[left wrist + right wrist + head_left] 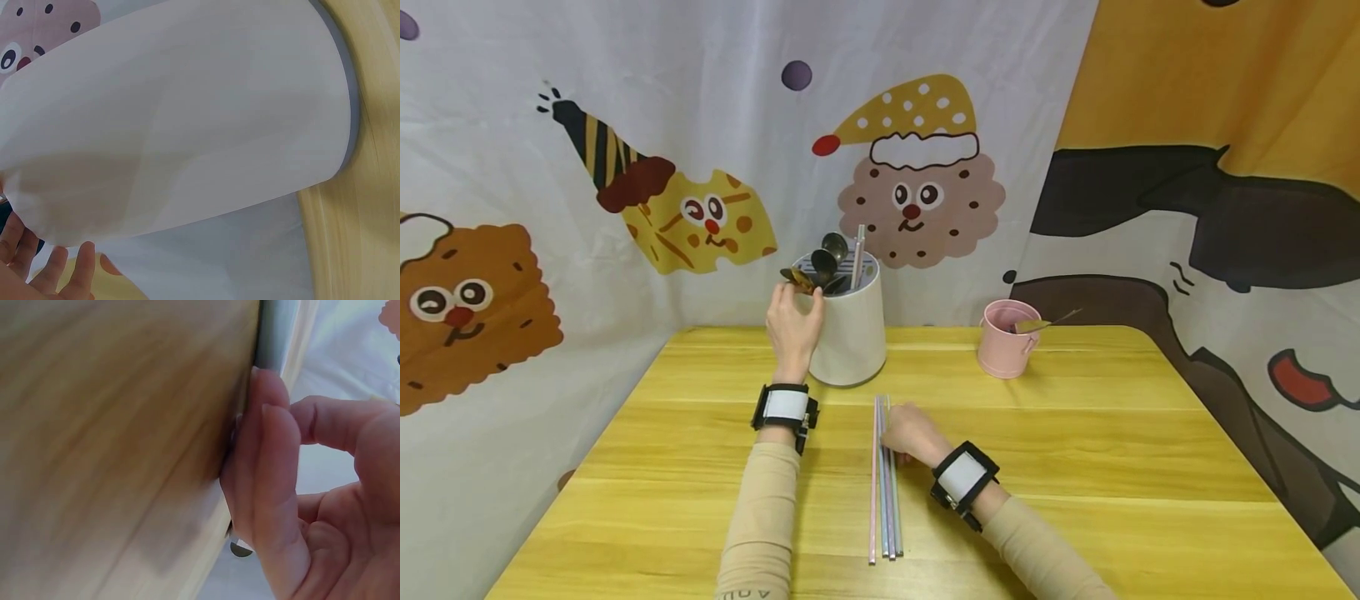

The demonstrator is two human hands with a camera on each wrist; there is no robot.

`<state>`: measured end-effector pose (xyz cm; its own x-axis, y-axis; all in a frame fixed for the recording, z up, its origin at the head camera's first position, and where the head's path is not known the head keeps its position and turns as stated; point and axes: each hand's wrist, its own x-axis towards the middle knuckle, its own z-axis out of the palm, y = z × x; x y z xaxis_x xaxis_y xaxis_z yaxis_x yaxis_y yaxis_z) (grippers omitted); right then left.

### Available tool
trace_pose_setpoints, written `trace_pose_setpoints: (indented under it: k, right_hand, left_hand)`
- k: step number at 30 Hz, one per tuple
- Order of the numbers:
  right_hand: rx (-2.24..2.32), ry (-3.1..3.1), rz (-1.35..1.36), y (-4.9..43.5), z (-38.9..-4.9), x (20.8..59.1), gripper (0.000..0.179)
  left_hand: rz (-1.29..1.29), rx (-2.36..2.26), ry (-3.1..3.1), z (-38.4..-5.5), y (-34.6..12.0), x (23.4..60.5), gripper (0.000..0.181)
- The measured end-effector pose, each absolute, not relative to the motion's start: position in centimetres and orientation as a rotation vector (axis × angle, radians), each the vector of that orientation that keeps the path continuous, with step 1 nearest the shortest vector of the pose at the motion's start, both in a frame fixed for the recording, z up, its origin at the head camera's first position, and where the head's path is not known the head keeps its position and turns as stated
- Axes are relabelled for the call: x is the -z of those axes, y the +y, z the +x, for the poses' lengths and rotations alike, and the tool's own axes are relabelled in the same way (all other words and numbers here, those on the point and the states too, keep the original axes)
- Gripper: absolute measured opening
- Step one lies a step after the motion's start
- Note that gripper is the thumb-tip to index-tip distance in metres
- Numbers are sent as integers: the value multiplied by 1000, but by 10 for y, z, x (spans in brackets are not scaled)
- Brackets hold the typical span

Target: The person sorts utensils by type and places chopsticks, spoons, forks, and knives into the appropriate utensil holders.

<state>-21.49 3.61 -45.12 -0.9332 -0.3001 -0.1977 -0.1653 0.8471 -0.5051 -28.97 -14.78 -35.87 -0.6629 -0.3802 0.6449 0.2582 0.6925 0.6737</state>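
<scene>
My left hand (793, 321) reaches up to the rim of a white utensil holder (850, 337) at the back of the table. Its fingertips pinch a gold spoon (797, 279) that sticks out of the holder among dark spoons and a straw. The holder's white wall (187, 125) fills the left wrist view, with my fingers (59, 272) at the lower left. My right hand (910, 433) rests on several pastel straws (883, 483) lying side by side on the table. In the right wrist view its fingers (265, 462) press flat against the straws (275, 331), thumb apart.
A pink cup (1003, 337) with a gold spoon (1047, 322) across its rim stands to the right of the holder. The yellow wooden table (1112, 467) is backed by cartoon-printed cloth on three sides.
</scene>
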Motion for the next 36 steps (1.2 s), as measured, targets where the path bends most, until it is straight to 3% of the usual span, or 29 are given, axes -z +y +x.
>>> trace_pose_setpoints:
  k: [11,28,36]
  right_hand:
    - [733,2764,-243,32,-214,446,25]
    - [959,2881,-360,43,-222,429,38]
    - [1125,3028,-387,46,-228,407,15]
  left_hand:
    - [94,983,-2068,-291,-149,359,34]
    - [87,983,-2068,-290,-149,358,34]
    - [81,982,-2067,-290,-149,359,33]
